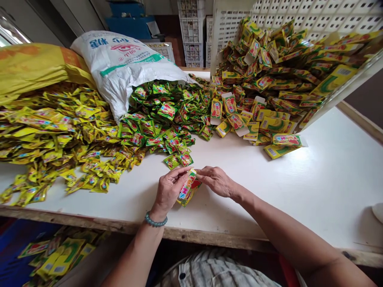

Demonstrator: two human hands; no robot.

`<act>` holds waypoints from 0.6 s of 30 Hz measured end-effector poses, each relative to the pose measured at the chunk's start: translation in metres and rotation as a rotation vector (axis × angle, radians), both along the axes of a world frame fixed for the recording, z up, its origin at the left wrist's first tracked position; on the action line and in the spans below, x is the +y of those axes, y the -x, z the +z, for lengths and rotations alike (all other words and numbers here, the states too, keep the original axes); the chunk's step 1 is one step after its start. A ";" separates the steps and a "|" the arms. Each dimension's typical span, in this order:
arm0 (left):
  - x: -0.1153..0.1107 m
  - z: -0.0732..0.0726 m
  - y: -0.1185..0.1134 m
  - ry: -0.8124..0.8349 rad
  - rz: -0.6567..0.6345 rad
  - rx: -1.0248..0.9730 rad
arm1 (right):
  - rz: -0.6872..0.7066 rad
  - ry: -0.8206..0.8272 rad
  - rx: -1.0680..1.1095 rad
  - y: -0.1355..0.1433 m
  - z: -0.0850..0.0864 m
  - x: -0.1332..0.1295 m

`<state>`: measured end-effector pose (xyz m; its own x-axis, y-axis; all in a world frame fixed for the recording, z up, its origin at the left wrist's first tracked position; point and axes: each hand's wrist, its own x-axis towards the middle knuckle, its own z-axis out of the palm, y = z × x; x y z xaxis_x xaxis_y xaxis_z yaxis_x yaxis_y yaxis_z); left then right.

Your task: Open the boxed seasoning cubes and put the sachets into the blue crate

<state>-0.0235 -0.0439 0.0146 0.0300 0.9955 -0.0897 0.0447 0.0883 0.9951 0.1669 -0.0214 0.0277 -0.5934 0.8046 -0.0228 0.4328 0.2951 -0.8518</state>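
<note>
Striped shirt at bottom edge, then both forearms, beaded bracelet [156,220] on left wrist. Left hand [169,190] & right hand [217,181] meet over the small box [188,192], held just above the table [323,187], near its front edge. Left fingers curl round the box's upper left side, thumb & forefinger pinching it; right fingers press together at the top end, nipping what looks like the flap. Can't tell if anything's inside.

Risks, as I judge: grip is fingertip only, so box could slip & drop off the front edge, which is close. Flap may crease or tear if right hand pushes skewed. Two loose green sachets [178,160] lie just beyond the box; a sweep of the wrist could knock them about.

Surface: white painted board, worn wood along front edge. Beyond the box, left: yellow sachets [60,135] in a wide heap, a yellow bag behind them. Straight beyond: white woven sack [125,63] spilling the green sachets. Beyond, right: tipped white crate [314,16] pouring flat box blanks [269,79]. Behind all, stacked white crates, blue bins. Below the table, left of the box: more flat packs in a blue bin
</note>
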 end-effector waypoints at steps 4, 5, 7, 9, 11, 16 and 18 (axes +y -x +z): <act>0.002 -0.002 -0.001 0.003 0.048 -0.049 | -0.068 0.016 0.011 0.008 -0.002 -0.008; 0.002 -0.002 -0.001 0.010 0.066 -0.082 | -0.098 0.025 0.023 0.010 -0.004 -0.010; 0.003 -0.002 -0.002 0.038 0.095 -0.156 | -0.159 0.051 0.072 0.015 -0.007 -0.013; 0.003 -0.001 -0.002 0.074 0.112 -0.220 | -0.202 0.080 0.142 0.019 -0.011 -0.017; 0.003 0.000 -0.002 0.099 0.121 -0.261 | -0.236 0.084 0.196 0.024 -0.016 -0.021; 0.005 0.002 -0.002 0.106 0.135 -0.280 | -0.344 0.022 0.241 0.036 -0.026 -0.029; 0.006 0.003 -0.002 0.096 0.132 -0.284 | -0.361 0.045 0.265 0.037 -0.028 -0.027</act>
<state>-0.0212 -0.0381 0.0174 -0.0609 0.9799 -0.1902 -0.2519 0.1693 0.9528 0.1299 -0.0487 0.0001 -0.2646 0.9629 0.0525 0.2660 0.1252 -0.9558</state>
